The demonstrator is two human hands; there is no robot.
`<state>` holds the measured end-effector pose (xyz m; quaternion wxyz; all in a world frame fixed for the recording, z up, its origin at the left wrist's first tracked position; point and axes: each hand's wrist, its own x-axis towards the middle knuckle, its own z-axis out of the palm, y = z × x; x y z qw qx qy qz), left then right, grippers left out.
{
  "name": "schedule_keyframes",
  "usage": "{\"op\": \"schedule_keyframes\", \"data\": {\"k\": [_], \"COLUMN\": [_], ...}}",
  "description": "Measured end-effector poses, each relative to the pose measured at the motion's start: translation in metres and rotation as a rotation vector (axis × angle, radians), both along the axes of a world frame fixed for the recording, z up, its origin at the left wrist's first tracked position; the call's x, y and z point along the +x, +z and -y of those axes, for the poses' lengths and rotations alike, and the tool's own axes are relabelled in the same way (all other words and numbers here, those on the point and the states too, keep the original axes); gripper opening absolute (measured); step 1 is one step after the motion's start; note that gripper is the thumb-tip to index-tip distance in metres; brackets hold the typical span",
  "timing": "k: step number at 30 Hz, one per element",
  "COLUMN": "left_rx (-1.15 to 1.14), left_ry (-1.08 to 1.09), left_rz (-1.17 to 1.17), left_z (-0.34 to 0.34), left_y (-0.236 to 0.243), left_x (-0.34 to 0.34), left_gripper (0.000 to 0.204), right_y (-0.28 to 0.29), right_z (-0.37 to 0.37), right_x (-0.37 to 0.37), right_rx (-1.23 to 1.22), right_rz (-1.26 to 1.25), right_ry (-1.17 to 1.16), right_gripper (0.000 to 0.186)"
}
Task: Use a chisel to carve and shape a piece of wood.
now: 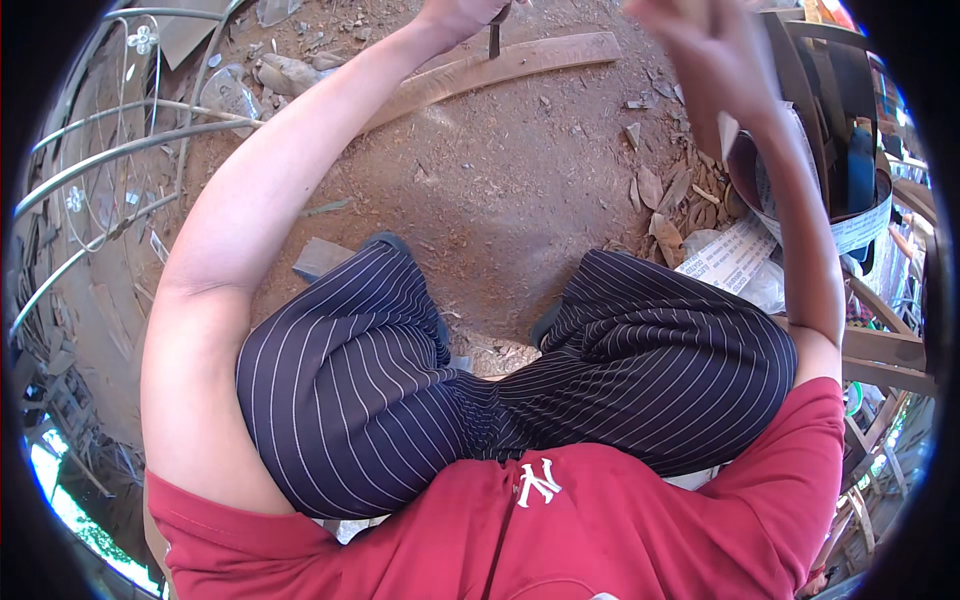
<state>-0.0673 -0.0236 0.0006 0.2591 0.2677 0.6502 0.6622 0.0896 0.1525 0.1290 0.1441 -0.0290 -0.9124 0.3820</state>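
At the top edge, my left hand [462, 12] is partly cut off by the picture. Its fingers close on a dark metal rod [494, 42], whose lower end meets a curved wooden plank [545, 55] on the ground. What the rod's upper part looks like is out of sight. Raised to the right of the plank, my right hand [705, 50] is smeared by motion. A blurred brown shape runs down beside its wrist, and I cannot tell whether the fingers hold anything.
Curved metal framework [110, 150] stands at the left. Dry leaves [655, 200] litter the dirt ground. Beside my right forearm are a curled printed strip [865, 228] and wooden bars [885, 348]. A small flat board [320, 257] lies near my left foot.
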Motion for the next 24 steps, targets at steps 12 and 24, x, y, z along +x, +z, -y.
{"op": "schedule_keyframes", "data": {"k": [12,24], "left_rx": [-0.108,0.076], "left_ry": [-0.034,-0.069], "left_rz": [-0.051,-0.023], "left_z": [0.002,0.001], "left_y": [-0.005,-0.005], "left_x": [-0.007,-0.010], "left_gripper": [0.021,0.019], "right_y": [0.006,0.006], "right_z": [0.005,0.012], "right_x": [0.000,0.010], "right_rx": [0.168,0.278], "right_rz": [0.232,0.413], "right_ry": [0.047,0.003], "right_gripper": [0.057,0.046]}}
